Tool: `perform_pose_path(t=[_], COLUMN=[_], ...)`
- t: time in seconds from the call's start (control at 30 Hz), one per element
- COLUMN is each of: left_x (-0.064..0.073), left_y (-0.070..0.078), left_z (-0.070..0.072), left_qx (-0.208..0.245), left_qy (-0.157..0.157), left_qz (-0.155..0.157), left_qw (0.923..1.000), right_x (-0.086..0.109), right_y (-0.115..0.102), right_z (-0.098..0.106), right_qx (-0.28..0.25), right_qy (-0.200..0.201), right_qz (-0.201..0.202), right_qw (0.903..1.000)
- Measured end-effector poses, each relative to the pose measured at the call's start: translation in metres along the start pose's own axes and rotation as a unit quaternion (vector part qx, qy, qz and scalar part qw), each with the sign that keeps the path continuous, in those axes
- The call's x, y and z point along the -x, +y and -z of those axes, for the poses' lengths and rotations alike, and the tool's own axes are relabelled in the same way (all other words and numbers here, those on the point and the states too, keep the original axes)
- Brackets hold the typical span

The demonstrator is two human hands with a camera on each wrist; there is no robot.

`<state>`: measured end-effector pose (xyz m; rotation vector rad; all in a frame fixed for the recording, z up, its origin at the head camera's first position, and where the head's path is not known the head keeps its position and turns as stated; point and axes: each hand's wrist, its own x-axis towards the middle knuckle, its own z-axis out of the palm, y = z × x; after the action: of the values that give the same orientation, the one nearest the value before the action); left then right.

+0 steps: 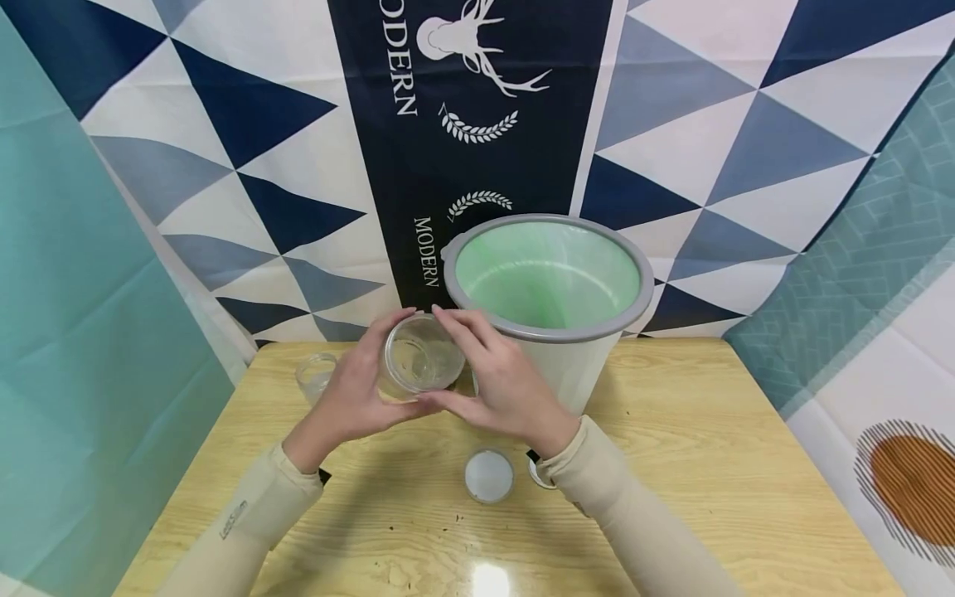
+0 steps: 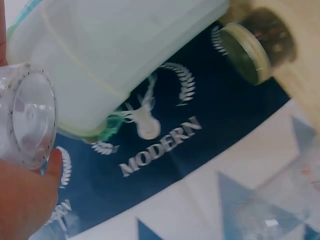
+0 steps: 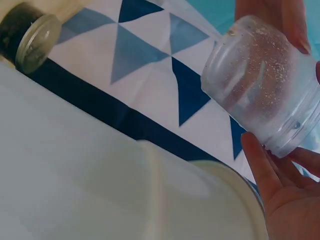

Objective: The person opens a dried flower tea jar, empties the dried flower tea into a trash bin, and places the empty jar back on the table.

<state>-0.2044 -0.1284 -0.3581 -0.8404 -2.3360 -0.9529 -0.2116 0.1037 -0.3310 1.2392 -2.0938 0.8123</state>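
A clear jar (image 1: 423, 355), its round mouth facing the head camera, is held up over the table between both hands. Around its left side curves my left hand (image 1: 354, 385), thumb along the near rim. My right hand (image 1: 507, 377) grips the opposite side, fingertips at the far edge and thumb near the other thumb. In the right wrist view, small pale specks cling to the wall of the jar (image 3: 260, 70). The left wrist view shows the round base of the jar (image 2: 34, 117), beside fingers of the left hand (image 2: 25, 200).
Close behind the right hand stands a tall white bin (image 1: 548, 336) with a grey rim and green inside. Another clear jar (image 1: 315, 377) is on the table at left. A round white lid (image 1: 488, 476) lies in front. A lidded jar with dark contents (image 2: 267, 40) stands near the bin.
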Motion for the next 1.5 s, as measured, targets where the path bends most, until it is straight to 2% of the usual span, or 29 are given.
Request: perform_pose_path(t=[0.1, 0.2, 0.4, 0.57, 0.77, 0.97, 1.13, 1.5], left_x=[0.013, 0.024, 0.046, 0.065, 0.086, 0.105, 0.119, 0.132], left_y=[-0.006, -0.012, -0.025, -0.036, -0.046, -0.058, -0.067, -0.078], left_z=[-0.002, -0.003, -0.007, -0.016, -0.023, -0.027, -0.029, -0.026], left_qx=[-0.019, -0.03, -0.029, -0.048, -0.069, -0.073, -0.066, -0.055], left_qy=[-0.016, -0.016, -0.014, -0.015, -0.038, -0.067, -0.085, -0.114], left_qz=[0.017, 0.035, 0.09, 0.124, 0.178, 0.214, 0.224, 0.282], left_qw=[0.9995, 0.9988, 0.9954, 0.9911, 0.9809, 0.9719, 0.9686, 0.9509], right_x=[0.002, 0.004, 0.006, 0.012, 0.021, 0.028, 0.033, 0.037], right_y=[0.0, 0.0, 0.003, 0.007, 0.008, 0.007, 0.004, 0.002], right_z=[-0.008, -0.02, -0.049, -0.071, -0.099, -0.124, -0.14, -0.162], right_qx=[0.003, -0.002, -0.02, -0.022, -0.027, -0.02, -0.018, 0.01], right_qy=[-0.016, -0.035, -0.086, -0.149, -0.208, -0.252, -0.283, -0.306], right_qz=[-0.009, -0.023, -0.059, -0.102, -0.128, -0.141, -0.142, -0.126], right_qw=[0.9998, 0.9991, 0.9943, 0.9833, 0.9693, 0.9571, 0.9484, 0.9438])
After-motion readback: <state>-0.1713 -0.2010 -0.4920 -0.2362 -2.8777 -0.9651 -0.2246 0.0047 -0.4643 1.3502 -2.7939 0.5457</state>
